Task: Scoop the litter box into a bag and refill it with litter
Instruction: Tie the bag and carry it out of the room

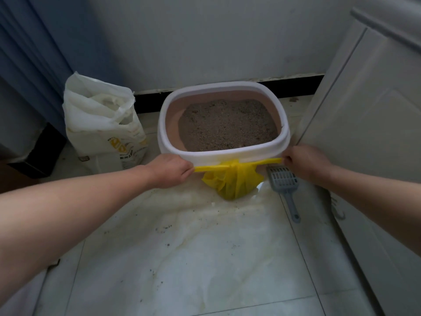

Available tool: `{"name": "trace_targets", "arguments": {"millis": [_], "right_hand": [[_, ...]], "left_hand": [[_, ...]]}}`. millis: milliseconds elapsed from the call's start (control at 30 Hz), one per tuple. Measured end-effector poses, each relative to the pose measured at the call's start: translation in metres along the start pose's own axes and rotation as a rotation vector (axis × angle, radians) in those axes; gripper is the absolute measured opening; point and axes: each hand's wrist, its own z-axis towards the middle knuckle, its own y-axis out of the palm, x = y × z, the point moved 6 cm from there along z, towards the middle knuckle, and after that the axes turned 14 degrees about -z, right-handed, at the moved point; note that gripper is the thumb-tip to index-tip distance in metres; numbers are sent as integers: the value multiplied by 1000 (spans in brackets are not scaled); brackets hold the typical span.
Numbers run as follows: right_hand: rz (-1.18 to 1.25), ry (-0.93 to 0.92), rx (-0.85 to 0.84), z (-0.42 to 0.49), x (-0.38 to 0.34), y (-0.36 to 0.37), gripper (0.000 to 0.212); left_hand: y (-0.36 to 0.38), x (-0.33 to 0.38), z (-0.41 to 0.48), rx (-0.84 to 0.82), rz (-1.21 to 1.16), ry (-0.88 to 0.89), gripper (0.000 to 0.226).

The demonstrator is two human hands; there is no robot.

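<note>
1. Left hand point(169, 171) is curled tight round the left tail of the yellow bag point(234, 181), fingers closed on it.
2. Right hand point(305, 164) is doing the same on the right tail. Both tails are stretched out in one taut line between the hands and meet at the bag's bunched-up top.
3. The bag sits on the floor point(205, 258) right in front of the box point(218, 153). Its gathered top is up against the box's front wall and it bulges at the bottom.
4. The box has a white rim and a pinkish inside. It's filled with grey-brown litter point(227, 124) and stands back by the wall.
5. A grey scoop point(284, 185) lies flat just right of the bag, slotted head toward the box.
6. A white sack point(102, 124) with its top open stands just left of the box.
7. There are crumbs all over the pale tiles, a white cabinet door point(364, 110) on the right and a blue curtain point(34, 53) on the left.
</note>
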Motion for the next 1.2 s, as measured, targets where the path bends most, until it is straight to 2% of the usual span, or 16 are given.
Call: {"name": "trace_targets", "arguments": {"millis": [133, 233, 333, 400, 500, 633, 733, 867, 1000, 1067, 1200], "right_hand": [[119, 37, 48, -3, 9, 1, 23], [167, 29, 68, -4, 11, -3, 22], [186, 13, 81, -5, 10, -6, 20], [207, 8, 83, -5, 6, -6, 19], [217, -7, 92, -5, -6, -5, 18], [220, -10, 104, -5, -20, -4, 18], [244, -12, 114, -4, -21, -1, 18], [287, -8, 91, -3, -18, 8, 16], [365, 12, 103, -1, -22, 11, 21], [421, 56, 132, 5, -21, 10, 21], [614, 175, 202, 18, -13, 5, 22]], "left_hand": [[4, 7, 5, 3, 33, -28, 42], [-2, 13, 10, 88, 83, -52, 49], [-9, 27, 19, 236, 52, -3, 47], [-8, 47, 30, 261, 50, 84, 53], [-5, 89, 48, 241, 43, 165, 59], [5, 121, 69, 105, 70, 110, 54], [18, 115, 73, -9, 124, 64, 45], [27, 97, 68, -35, 83, 50, 35], [21, 87, 68, 78, -104, 22, 26], [12, 86, 71, 182, -191, 13, 18], [-4, 87, 77, 309, -340, 22, 17]]}}
